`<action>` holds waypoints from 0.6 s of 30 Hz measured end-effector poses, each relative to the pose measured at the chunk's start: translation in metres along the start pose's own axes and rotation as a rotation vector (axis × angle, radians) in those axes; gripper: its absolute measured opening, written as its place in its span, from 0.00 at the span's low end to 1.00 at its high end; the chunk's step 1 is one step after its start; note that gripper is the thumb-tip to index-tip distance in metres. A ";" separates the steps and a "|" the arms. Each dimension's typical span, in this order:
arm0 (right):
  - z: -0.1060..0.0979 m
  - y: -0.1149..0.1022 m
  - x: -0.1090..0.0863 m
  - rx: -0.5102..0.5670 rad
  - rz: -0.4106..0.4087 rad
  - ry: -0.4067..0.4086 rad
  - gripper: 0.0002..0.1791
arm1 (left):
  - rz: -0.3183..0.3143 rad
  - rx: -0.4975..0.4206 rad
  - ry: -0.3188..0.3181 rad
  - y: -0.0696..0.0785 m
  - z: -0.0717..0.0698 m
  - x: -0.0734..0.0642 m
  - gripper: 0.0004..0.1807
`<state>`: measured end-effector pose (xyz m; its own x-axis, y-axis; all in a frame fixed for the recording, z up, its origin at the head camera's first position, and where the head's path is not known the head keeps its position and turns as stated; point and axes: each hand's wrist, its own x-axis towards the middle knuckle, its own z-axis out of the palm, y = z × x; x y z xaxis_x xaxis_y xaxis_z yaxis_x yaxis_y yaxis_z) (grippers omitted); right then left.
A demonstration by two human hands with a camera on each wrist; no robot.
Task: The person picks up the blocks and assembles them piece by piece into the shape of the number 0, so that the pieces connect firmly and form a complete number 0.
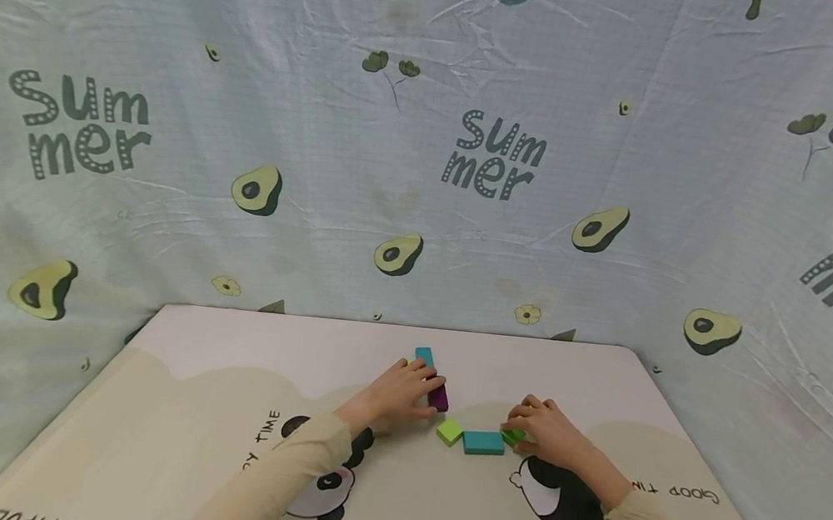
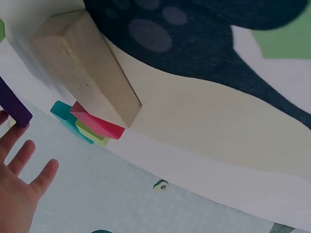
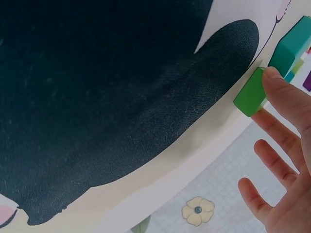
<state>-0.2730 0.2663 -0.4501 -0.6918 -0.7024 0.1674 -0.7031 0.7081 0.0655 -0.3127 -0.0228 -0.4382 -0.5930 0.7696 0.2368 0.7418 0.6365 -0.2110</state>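
Note:
My left hand point(image 1: 402, 391) pinches a purple block point(image 1: 438, 399), its fingertips right at the block's end in the left wrist view. My right hand point(image 1: 546, 433) holds a green block point(image 3: 251, 92) between thumb and forefinger, the other fingers spread apart. That green block lies end to end with a teal block point(image 1: 483, 443). Left of the teal one sits a lime block point(image 1: 448, 431), turned at an angle, near the purple block. Beyond my left fingers lies another teal block point(image 1: 424, 354), partly covered by the hand.
A plain wooden block point(image 2: 90, 68) stands near my left hand, with a red block point(image 2: 97, 121) and a lime block point(image 2: 92, 133) beside it. The printed table point(image 1: 225, 375) ends at a hanging patterned sheet point(image 1: 321, 159).

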 end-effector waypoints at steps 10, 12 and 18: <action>0.000 -0.002 0.000 -0.013 -0.007 0.023 0.15 | 0.013 -0.060 0.019 -0.002 0.009 0.010 0.25; -0.001 -0.003 0.000 -0.007 0.002 0.009 0.15 | 0.032 -0.069 0.035 -0.007 0.022 0.014 0.27; -0.003 -0.004 0.001 0.006 0.033 -0.032 0.15 | 0.000 -0.133 -0.045 0.001 0.013 0.013 0.25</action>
<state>-0.2710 0.2630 -0.4468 -0.7197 -0.6805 0.1377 -0.6805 0.7307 0.0541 -0.3240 -0.0118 -0.4475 -0.6045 0.7728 0.1932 0.7748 0.6268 -0.0830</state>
